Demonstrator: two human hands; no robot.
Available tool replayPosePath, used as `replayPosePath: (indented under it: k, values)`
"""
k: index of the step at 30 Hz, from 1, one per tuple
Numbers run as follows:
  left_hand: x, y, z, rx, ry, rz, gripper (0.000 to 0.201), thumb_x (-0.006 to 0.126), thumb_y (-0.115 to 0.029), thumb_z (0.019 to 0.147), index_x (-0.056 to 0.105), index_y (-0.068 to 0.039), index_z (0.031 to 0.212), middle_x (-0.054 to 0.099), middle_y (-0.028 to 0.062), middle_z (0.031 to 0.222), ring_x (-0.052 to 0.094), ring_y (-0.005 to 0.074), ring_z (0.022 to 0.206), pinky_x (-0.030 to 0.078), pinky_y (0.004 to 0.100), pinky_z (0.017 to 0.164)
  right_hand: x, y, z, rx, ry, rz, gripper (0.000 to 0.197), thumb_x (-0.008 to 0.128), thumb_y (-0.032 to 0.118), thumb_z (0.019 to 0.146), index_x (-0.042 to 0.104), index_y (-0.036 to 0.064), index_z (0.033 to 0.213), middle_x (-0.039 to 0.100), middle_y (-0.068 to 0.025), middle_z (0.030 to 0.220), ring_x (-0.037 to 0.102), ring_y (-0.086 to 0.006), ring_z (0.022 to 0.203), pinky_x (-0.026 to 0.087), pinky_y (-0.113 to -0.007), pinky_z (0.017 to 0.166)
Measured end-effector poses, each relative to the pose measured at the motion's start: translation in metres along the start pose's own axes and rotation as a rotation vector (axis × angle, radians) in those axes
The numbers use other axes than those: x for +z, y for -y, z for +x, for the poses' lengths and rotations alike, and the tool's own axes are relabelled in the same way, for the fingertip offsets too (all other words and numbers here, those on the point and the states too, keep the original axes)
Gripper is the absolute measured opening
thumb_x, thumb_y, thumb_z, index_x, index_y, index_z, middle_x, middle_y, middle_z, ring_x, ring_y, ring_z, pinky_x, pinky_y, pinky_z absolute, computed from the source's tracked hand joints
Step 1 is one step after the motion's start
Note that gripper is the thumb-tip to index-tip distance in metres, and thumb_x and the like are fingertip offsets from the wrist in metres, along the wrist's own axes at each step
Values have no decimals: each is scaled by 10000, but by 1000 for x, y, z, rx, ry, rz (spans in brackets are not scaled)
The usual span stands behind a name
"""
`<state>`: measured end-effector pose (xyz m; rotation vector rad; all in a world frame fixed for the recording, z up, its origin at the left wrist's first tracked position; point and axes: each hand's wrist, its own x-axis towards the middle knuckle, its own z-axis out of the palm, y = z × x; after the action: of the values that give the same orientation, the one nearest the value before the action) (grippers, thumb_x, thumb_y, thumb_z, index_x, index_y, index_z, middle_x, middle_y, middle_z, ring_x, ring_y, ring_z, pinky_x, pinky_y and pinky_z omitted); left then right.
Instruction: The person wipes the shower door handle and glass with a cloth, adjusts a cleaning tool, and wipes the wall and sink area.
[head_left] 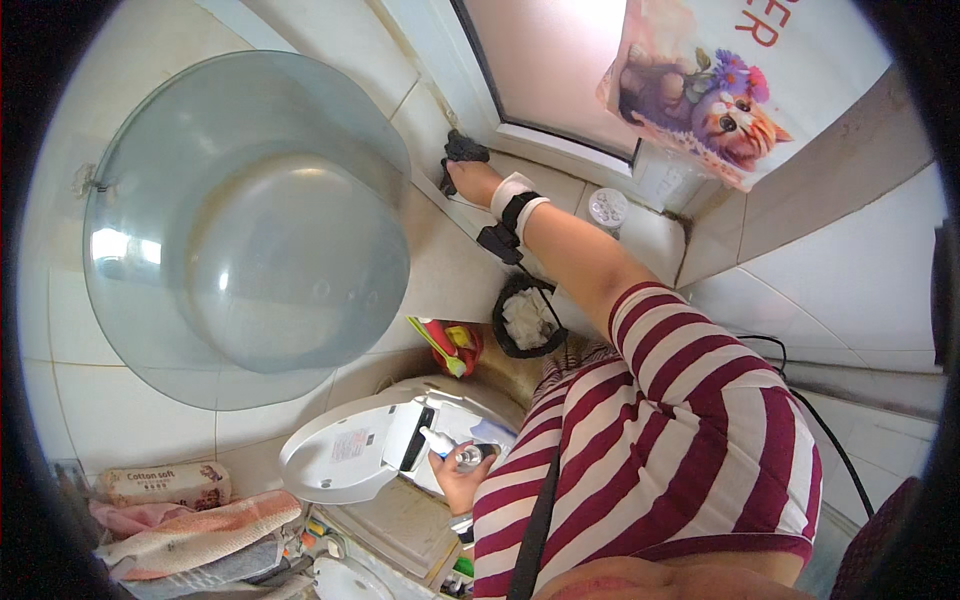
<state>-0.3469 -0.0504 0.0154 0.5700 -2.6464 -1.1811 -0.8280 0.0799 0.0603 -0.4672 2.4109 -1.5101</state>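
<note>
My right hand (472, 180) is stretched far out to the tiled ledge beside the window frame. Its fingers are closed on a crumpled dark grey cloth (466, 147), which is pressed against the tiles at the corner. Lower down, my left hand (462, 484) is wrapped round a bottle (437, 440) with a white tapered top. A clear, shiny round piece (469, 457) sits in the same grip; whether it belongs to the bottle I cannot tell. This hand is above a white toilet seat unit (345, 450). Much of the bottle's body is hidden.
A large translucent basin (140, 210) hangs on the wall at left. A black-lined bin (508, 335) holds white tissue. A lidded jar (608, 208) stands on the ledge under a kitten-print bag (690, 90). Towels (200, 535) and a tissue pack (165, 484) lie lower left.
</note>
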Motion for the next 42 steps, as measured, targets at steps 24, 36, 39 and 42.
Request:
replayPosePath:
  k: [24,36,39,42]
  values:
    - [-3,-6,6,-60,58,14,441,862,-140,489,677,-96,887,465,177,1041,494,335,984,412,390,866,11,-21,-23,-176,-164,-906,520,496,370,855,418,9,1222,340,-270,1341,256,-376,1303,183,-454,1081]
    - [-1,7,12,-34,43,-4,449,858,-133,495,673,-73,900,473,170,1022,497,324,961,414,377,835,16,-7,-59,-140,-23,-1201,551,482,494,841,571,11,1092,614,-151,1008,520,-332,1033,355,-465,902]
    - [-3,3,21,0,42,101,470,858,-104,481,674,-81,912,480,167,1031,519,285,907,443,363,801,-6,1,-78,174,-104,-1272,789,421,667,790,551,-29,1139,604,-164,1070,539,-322,1018,363,-479,885]
    - [-3,4,19,0,40,66,466,863,-131,482,674,-79,906,480,182,1025,506,320,934,428,380,822,-9,-1,-71,118,-80,-1300,801,415,669,793,547,-39,1143,594,-172,1093,527,-321,1035,360,-465,898]
